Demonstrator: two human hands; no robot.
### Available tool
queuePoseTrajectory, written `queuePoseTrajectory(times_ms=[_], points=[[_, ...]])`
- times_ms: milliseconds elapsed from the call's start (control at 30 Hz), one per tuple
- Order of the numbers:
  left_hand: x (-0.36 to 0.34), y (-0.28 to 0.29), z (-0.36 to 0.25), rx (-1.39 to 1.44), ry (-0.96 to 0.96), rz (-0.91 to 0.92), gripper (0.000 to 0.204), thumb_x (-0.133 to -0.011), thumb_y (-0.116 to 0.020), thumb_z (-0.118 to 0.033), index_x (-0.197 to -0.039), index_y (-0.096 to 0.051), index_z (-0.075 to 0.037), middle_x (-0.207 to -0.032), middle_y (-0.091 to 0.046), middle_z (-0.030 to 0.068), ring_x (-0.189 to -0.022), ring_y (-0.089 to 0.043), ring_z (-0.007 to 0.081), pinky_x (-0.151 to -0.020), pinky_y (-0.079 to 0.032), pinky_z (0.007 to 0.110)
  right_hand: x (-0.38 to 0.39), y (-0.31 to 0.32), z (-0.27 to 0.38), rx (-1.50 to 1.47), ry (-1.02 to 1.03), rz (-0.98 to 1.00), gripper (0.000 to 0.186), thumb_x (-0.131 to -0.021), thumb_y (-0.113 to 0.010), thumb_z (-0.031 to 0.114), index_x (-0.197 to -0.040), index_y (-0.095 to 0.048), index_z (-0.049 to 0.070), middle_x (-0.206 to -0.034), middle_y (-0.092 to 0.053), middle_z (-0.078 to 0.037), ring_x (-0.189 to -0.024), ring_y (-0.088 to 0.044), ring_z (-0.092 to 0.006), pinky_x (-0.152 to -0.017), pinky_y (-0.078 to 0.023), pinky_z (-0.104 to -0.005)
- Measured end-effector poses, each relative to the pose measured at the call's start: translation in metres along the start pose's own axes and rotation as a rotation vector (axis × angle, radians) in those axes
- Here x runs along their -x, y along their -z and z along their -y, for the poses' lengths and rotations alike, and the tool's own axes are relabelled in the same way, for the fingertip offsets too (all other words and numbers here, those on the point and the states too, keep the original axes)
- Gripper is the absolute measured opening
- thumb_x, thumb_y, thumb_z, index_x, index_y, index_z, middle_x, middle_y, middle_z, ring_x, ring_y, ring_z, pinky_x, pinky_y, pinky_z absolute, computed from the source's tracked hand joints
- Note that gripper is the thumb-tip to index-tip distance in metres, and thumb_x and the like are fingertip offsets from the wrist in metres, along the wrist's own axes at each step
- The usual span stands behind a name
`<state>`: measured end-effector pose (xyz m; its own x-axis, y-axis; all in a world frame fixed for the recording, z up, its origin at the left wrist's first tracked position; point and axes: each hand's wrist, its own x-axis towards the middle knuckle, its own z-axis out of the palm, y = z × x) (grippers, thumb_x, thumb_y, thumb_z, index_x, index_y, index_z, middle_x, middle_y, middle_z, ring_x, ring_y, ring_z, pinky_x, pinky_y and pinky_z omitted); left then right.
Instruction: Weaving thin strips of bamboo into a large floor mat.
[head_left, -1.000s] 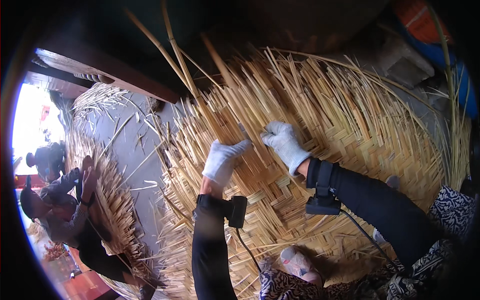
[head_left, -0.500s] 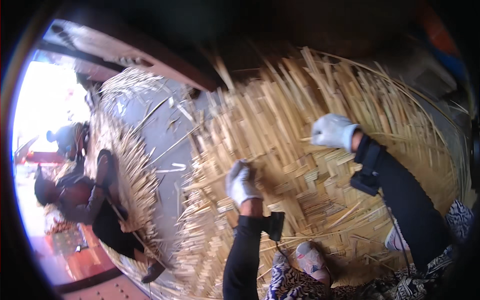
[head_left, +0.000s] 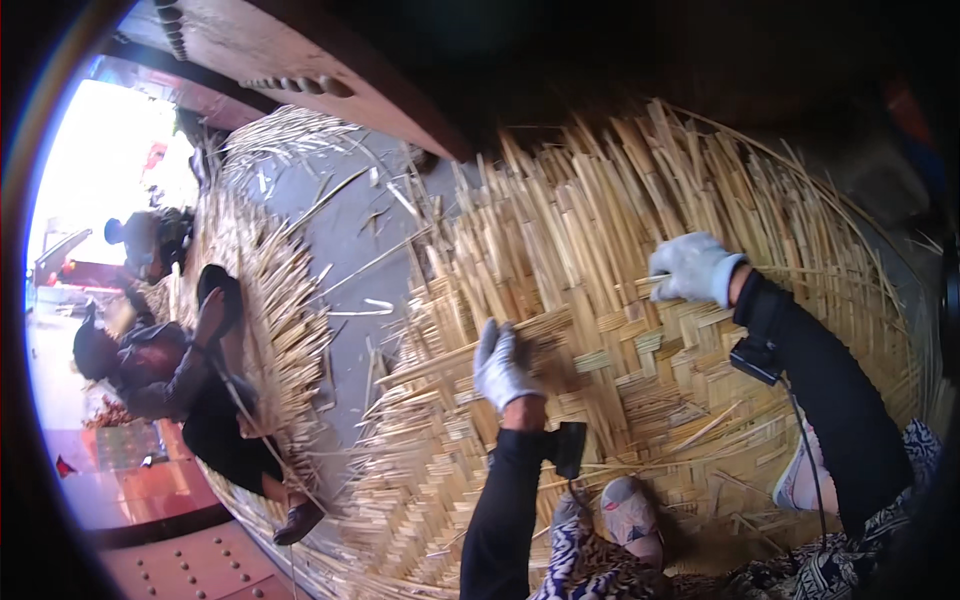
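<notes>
A large mat of split reed strips [head_left: 740, 370] lies under my hands, tightly woven near my feet, with loose strip ends fanning out on the far side. My left hand [head_left: 503, 372], in a pale work glove, is closed around a crosswise reed strip [head_left: 425, 368] that sticks out to its left. Farther right, my gloved right hand [head_left: 695, 270] is curled, its fingertips pinching a thin strip at the base of the upright strips [head_left: 600, 210]. The fingers partly hide both grips.
My feet [head_left: 630, 512] rest on the mat. To the left, a seated person [head_left: 150, 365] is beside another mat [head_left: 270, 310], with a second person behind. Scraps lie on the grey floor [head_left: 355, 270]. A studded reddish beam [head_left: 350, 75] stands at the far edge.
The whole view has shifted, so the mat and both hands appear farther right. My right hand's fingers look slightly more spread over the strip; my left hand stays at its crosswise strip.
</notes>
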<state>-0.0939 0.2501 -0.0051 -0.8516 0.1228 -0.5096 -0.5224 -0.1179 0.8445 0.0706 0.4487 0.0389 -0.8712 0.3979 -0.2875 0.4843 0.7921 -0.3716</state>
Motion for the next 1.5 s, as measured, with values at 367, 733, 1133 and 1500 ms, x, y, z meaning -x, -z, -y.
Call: queuePoseTrajectory(times_ms=[367, 733, 1133, 1500], points=[[-0.017, 0.017, -0.015, -0.004, -0.193, 0.122, 0.04, -0.076, -0.054, 0.008, -0.114, -0.048, -0.003, -0.107, -0.054, 0.0116, -0.084, -0.057, 0.0176, -0.064, -0.051, 0.024, -0.006, 0.014, 0.007, -0.314, -0.213, 0.298, 0.026, -0.074, -0.059, 0.033, -0.077, -0.062, 0.007, -0.064, -0.061, -0.011, -0.068, -0.06, -0.0246, -0.066, -0.045, -0.0359], [-0.017, 0.043, -0.021, -0.068, -0.233, 0.157, 0.035, -0.078, -0.052, 0.006, -0.112, -0.048, -0.002, -0.108, -0.053, 0.0133, -0.09, -0.056, 0.0201, -0.075, -0.051, 0.029, -0.01, 0.013, 0.012, 0.162, -0.004, 0.206, 0.031, -0.068, -0.065, 0.036, -0.078, -0.062, 0.007, -0.077, -0.06, -0.011, -0.077, -0.059, -0.0263, -0.065, -0.047, -0.0372], [-0.008, 0.027, -0.027, -0.074, -0.158, 0.078, 0.024, -0.078, -0.055, 0.003, -0.1, -0.045, 0.002, -0.093, -0.053, 0.012, -0.074, -0.059, 0.0241, -0.058, -0.052, 0.029, -0.01, -0.02, -0.013, 0.178, 0.083, 0.126, 0.024, -0.068, -0.066, 0.028, -0.078, -0.058, 0.008, -0.071, -0.06, -0.009, -0.072, -0.059, -0.0251, -0.065, -0.046, -0.0352], [-0.04, 0.034, -0.025, -0.029, -0.106, 0.276, 0.017, -0.084, -0.054, -0.018, -0.086, -0.052, -0.001, -0.078, -0.056, 0.0076, -0.067, -0.054, 0.0132, -0.059, -0.047, 0.024, -0.012, -0.019, -0.014, 0.118, 0.15, -0.057, 0.022, -0.067, -0.067, 0.022, -0.084, -0.059, 0.01, -0.078, -0.059, -0.004, -0.08, -0.056, -0.0215, -0.072, -0.045, -0.0319]])
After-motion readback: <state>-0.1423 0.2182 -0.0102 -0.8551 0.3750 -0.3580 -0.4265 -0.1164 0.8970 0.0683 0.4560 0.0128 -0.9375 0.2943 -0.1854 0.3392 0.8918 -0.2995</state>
